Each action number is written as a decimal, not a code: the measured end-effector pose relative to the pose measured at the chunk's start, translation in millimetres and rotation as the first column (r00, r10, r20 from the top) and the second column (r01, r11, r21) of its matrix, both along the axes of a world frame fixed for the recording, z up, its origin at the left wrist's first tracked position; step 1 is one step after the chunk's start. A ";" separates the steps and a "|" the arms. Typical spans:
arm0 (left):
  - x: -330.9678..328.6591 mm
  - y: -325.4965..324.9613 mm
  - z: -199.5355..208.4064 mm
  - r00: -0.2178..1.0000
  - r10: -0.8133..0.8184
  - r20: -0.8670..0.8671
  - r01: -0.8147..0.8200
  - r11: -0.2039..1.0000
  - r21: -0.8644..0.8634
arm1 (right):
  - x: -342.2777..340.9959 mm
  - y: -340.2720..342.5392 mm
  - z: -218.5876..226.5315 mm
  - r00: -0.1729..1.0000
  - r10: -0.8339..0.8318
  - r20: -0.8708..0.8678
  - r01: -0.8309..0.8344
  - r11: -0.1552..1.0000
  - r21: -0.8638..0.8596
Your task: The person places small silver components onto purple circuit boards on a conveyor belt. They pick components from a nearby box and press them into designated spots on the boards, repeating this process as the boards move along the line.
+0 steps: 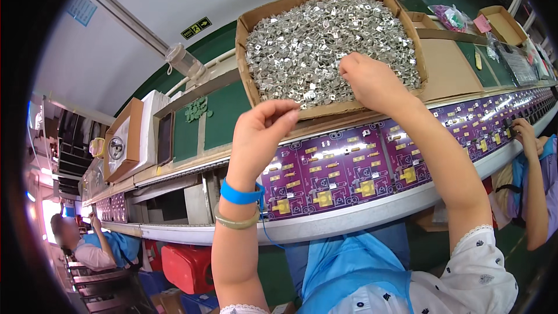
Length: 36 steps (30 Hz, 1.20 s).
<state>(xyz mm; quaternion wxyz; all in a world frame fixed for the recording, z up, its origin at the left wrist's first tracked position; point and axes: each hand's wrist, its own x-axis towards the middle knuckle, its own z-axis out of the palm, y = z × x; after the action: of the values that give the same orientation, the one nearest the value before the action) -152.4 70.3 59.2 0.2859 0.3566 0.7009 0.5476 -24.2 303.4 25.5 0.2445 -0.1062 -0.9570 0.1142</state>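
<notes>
A large cardboard box (244,75) stands behind the conveyor, heaped with small silvery bent metal pieces (325,40). My right hand (375,81) is over the heap, its fingertips pinched together among the pieces. Whatever lies between them is hidden. At the box's near left corner is my left hand (256,136), thumb and forefinger drawn together by the rim. Anything in that pinch is too small to make out. A blue band (239,193) with a thin cord and a bangle circle my left wrist. Below both hands lie purple circuit boards (343,168) with yellow and metal parts.
The conveyor's metal rail (325,219) runs along the near side. Left of the box are green discs (196,109) and a clear container (183,58). At right, a co-worker's hand (525,134) reaches over the boards. Another person (102,244) sits far left, near a red stool (185,267).
</notes>
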 end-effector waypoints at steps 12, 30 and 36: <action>27.5 -44.8 -61.2 0.735 -0.149 -0.662 0.088 0.988 -0.125 | 35.9 -80.7 7.6 0.922 0.158 -0.354 -0.349 0.732 -0.585; 26.9 -40.9 -62.8 0.679 -0.140 -0.721 0.085 0.990 -0.112 | 28.1 -99.1 -42.8 0.985 0.170 -0.004 -0.165 0.948 -0.272; 25.6 -42.5 -64.0 0.677 -0.146 -0.721 0.097 0.989 -0.110 | 31.8 -95.9 -39.4 0.978 0.195 0.072 -0.192 0.981 -0.038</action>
<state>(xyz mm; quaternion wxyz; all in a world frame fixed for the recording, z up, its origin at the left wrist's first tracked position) -126.8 27.8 -4.8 0.0315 0.5809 0.7482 0.3189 7.5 207.6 -13.8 0.1941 -0.0204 -0.9696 0.1479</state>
